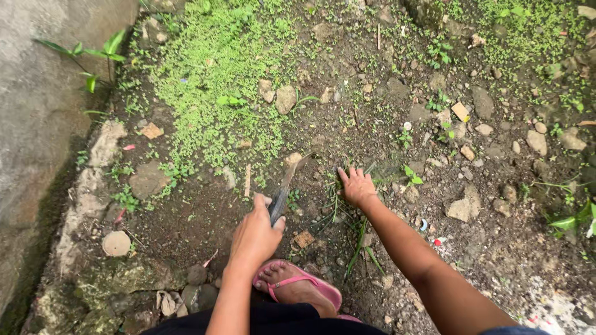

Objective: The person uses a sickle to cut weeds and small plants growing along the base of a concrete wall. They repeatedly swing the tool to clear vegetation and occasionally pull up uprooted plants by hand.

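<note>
My left hand (pixel 256 234) grips the dark handle of a knife (pixel 287 181), whose soil-caked blade points up and away over the bare dirt. My right hand (pixel 357 186) rests on the ground to the right of the blade, fingers closed around a tuft of grass (pixel 362 237) with long green blades trailing toward me. My foot in a pink flip-flop (pixel 297 290) stands just below the left hand.
A grey concrete wall (pixel 43 93) runs down the left side with a mossy stone edge (pixel 93 186). A patch of small green weeds (pixel 217 68) lies ahead. Stones (pixel 465 205) and pebbles are scattered over the soil on the right.
</note>
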